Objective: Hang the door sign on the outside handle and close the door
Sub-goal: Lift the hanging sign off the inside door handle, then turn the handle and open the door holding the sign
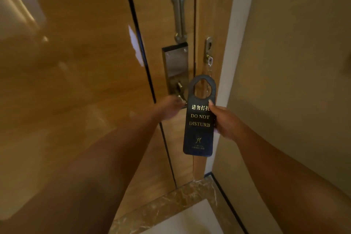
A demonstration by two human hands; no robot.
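Sign [199, 125] upright in our right hand [226, 122], pinched at its edge, hole topmost; left hand [169, 108] nearer, gripping the inside handle [180, 91].

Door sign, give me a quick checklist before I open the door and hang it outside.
1. Sign held in right hand, upright: ok.
2. Sign's hole unblocked: ok.
3. Left hand on the inside handle: ok, though the grip is blurred.
4. Chain off the door, hanging at the frame: ok.
5. Swing bar released: cannot tell.
6. Door open: not ok, it looks shut.
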